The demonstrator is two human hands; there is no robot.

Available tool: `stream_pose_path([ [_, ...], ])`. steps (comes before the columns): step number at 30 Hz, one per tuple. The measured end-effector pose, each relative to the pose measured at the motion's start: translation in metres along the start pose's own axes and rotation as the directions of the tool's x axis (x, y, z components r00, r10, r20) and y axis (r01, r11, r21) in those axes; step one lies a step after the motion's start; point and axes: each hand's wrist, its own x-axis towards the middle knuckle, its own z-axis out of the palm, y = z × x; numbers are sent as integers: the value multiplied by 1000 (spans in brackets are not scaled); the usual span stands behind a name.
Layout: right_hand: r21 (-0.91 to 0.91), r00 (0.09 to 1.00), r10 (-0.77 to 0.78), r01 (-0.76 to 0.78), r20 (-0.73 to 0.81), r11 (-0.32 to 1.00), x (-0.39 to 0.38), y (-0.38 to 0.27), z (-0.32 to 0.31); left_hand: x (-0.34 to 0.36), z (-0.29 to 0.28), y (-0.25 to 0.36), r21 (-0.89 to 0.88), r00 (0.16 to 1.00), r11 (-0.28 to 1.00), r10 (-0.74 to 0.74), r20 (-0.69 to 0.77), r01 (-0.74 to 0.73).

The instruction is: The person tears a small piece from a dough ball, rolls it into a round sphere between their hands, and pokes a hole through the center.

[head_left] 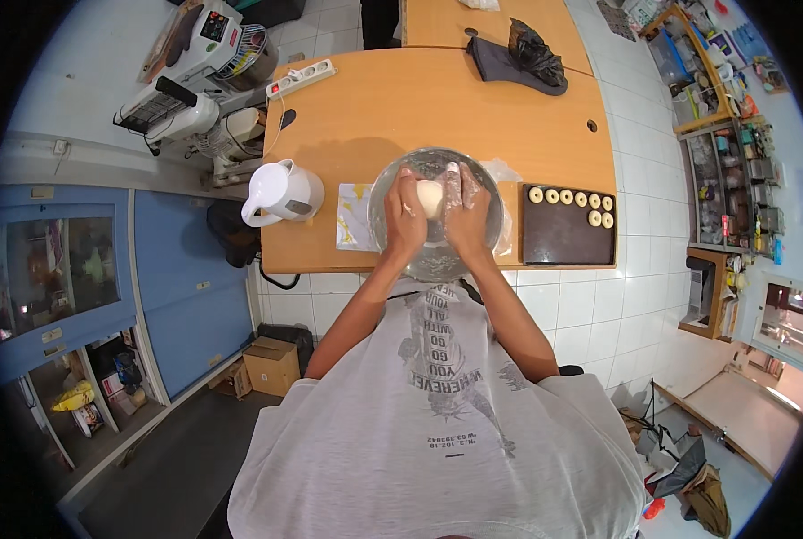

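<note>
My left hand (406,216) and my right hand (466,211) are cupped inside a large steel bowl (436,263), closed around a pale, smooth ball of dough (430,198) from either side. Flour or dough clings to my fingers, whitest on the right ones. The bowl rests at the front of an orange wooden table (356,108). Partly under its left side lies a white and yellow sheet (354,216); clear plastic (508,225) shows at its right. Just right of that, a dark baking tray (567,241) holds several small pale dough rings (565,196) along its back and right.
A white jug-like appliance (286,190) stands at the table's left, a power strip (299,77) behind it. Dark cloth and a black bag (532,58) lie at the back right. Mixers (221,135) are at the left, shelving (716,180) at the right, a cardboard box (271,364) on the floor.
</note>
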Motion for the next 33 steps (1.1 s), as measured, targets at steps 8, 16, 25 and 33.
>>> stream_pose_path([
  [8,132,941,-323,335,-104,933,4,12,3,2,18,14,-823,731,182,-588,347,538],
  [16,330,992,-102,70,81,941,6,10,-2,-2,25,21,-795,869,369,-320,377,481],
  [25,41,988,-76,83,-138,996,3,13,12,-9,26,5,-825,879,346,-342,332,447],
  [33,83,952,-273,286,-139,955,-4,20,10,2,25,4,-906,697,111,-678,232,409],
])
